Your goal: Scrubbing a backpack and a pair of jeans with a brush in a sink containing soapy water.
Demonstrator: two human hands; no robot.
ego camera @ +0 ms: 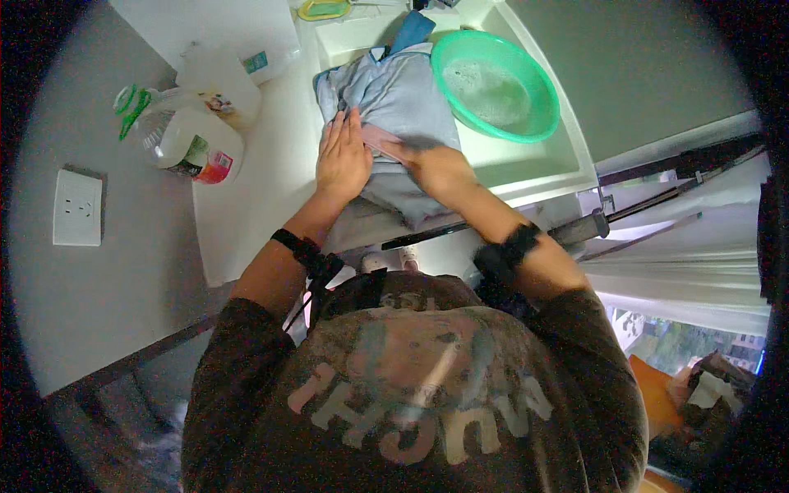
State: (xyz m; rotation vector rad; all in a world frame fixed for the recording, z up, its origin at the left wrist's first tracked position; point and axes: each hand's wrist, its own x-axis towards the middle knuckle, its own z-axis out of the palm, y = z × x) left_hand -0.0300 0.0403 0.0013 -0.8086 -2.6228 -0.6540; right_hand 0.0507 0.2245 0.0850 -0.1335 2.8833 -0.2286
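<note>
A grey-blue cloth garment lies bunched over the near left part of a white laundry sink. Flat on the garment rests my left hand, palm down, holding nothing, its fingers extended. My right hand, slightly blurred, grips a pink brush or similar flat tool that touches the cloth just right of my left fingers. Beyond my right hand, a green plastic basin with foamy water sits tilted in the sink. The underside of the pink tool is hidden.
At left on the white counter stand a large clear plastic jug with a green handle and a whitish container. A yellow-green soap dish is at the sink's back edge. The left wall has a socket; a dark pole stretches rightward.
</note>
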